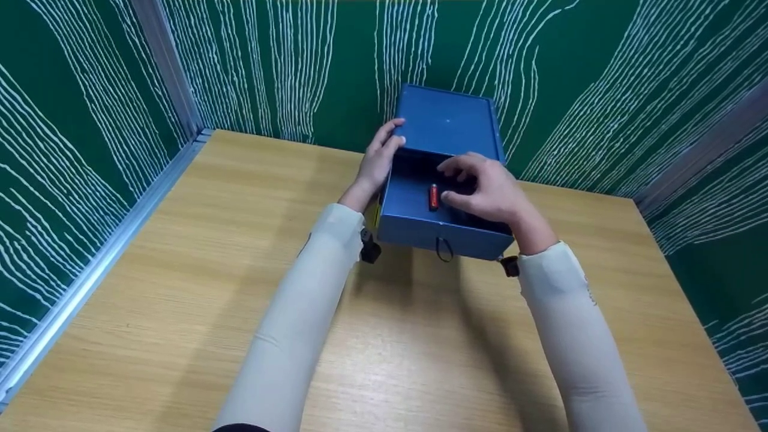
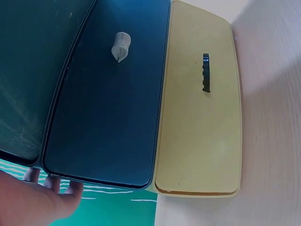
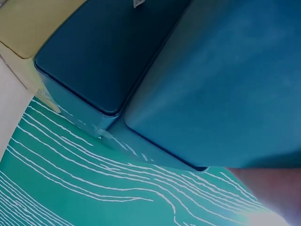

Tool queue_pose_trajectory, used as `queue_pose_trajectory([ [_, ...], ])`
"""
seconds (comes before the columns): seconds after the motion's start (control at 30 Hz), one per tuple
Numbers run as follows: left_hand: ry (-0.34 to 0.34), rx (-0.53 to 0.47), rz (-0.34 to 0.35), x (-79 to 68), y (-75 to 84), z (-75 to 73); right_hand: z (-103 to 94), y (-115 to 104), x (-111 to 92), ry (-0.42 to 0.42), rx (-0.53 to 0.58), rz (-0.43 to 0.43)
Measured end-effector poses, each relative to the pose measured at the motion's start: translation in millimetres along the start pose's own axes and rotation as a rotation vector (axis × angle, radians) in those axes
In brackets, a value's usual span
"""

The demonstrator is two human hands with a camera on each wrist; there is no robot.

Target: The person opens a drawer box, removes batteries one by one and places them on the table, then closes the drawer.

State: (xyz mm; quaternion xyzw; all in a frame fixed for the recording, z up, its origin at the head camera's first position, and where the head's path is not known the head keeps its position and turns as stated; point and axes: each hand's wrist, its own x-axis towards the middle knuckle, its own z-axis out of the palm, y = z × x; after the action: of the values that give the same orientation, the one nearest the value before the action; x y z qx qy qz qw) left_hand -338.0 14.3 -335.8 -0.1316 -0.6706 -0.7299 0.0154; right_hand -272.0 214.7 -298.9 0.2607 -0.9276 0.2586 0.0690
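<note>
A blue drawer (image 1: 414,225) stands pulled out from a small drawer unit with a blue top panel (image 1: 447,117). On its floor lies a small stick-shaped red item (image 1: 434,197) with dark ends. My right hand (image 1: 489,189) reaches inside, fingers bent and spread, its thumb tip just right of the red item. My left hand (image 1: 377,161) rests against the unit's left side, fingertips at the edge of the top panel. In the right wrist view the drawer's wall hides most of the right hand.
Below the open drawer are a dark blue drawer front (image 2: 106,117) with a pale pull and a yellow drawer front (image 2: 200,132) with a black pull. A dark loop (image 1: 444,249) hangs from the open drawer's front. Green walls (image 1: 348,72) with white wavy lines enclose the wooden table (image 1: 198,258).
</note>
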Motion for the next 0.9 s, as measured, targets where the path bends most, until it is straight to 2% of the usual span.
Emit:
queue_pose_trajectory([
  [0.4, -0.003, -0.001, -0.016, -3.0, 2.6, -0.8, 7.0, -2.3, 8.1, -0.128, -0.071, 0.096],
  [0.9, -0.01, -0.002, -0.011, -2.9, 2.3, -0.8, 13.0, 1.3, 9.6, -0.194, -0.23, 0.14],
])
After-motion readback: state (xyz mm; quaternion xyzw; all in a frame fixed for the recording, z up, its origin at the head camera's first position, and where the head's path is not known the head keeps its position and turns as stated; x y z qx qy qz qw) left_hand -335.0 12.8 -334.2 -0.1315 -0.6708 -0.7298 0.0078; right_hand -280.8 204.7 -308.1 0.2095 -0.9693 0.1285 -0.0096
